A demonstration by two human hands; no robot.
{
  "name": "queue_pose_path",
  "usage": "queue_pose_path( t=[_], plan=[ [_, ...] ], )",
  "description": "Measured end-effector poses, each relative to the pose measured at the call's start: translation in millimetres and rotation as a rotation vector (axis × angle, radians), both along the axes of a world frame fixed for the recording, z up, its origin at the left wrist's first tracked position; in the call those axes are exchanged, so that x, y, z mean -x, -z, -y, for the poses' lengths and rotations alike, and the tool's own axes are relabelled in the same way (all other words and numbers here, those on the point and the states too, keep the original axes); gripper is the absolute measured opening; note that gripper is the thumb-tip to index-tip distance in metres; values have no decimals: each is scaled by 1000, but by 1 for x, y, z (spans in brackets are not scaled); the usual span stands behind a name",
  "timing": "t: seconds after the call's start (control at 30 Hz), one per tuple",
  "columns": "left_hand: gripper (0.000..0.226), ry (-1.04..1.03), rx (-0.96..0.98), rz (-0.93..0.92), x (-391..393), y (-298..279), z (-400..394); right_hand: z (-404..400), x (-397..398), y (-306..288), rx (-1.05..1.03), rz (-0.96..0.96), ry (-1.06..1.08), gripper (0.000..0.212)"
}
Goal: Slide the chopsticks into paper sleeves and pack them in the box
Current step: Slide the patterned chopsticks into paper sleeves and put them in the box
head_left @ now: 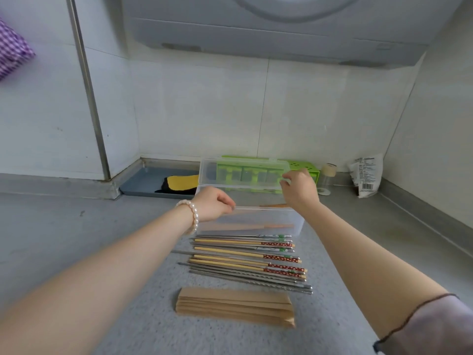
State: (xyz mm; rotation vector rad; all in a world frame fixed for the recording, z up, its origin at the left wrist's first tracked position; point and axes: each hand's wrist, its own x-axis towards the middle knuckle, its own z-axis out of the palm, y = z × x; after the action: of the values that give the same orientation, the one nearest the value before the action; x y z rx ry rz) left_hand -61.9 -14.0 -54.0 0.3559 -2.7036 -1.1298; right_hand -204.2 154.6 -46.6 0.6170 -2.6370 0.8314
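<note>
A clear plastic box [297, 225] stands on the grey counter with its lid [225, 172] raised upright behind it. Inside lie sleeved chopsticks [245, 227] in brown paper. My left hand [216, 203], a pearl bracelet on its wrist, rests with curled fingers on the box's front left rim. My right hand [298, 189] pinches the lid's right edge. Loose chopsticks [245, 260], wooden ones with red dotted ends and metal ones, lie in a row in front of the box. A stack of brown paper sleeves [234, 306] lies nearest me.
A green holder [303, 167] stands behind the lid against the tiled wall. A small jar [327, 176] and a white packet [366, 175] sit at the back right. A blue tray [146, 181] with a yellow and black cloth [180, 184] is at the back left.
</note>
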Motion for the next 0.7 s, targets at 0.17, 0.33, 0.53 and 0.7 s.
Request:
queue_pose_path(
  t=[0.17,0.33,0.53,0.7],
  plan=[
    [20,-28,10,20,-12,-2,-4,-29,-53,-10,-70,102,-379,8],
    [19,-216,217,-175,-40,-1,-18,-57,-87,14,-371,357,-457,8],
    [9,196,337,92,-88,22,-61,-76,-98,49,-384,300,-337,10],
    [19,195,282,129,-100,44,-67,-81,-100,64,-262,282,-259,7]
  ],
)
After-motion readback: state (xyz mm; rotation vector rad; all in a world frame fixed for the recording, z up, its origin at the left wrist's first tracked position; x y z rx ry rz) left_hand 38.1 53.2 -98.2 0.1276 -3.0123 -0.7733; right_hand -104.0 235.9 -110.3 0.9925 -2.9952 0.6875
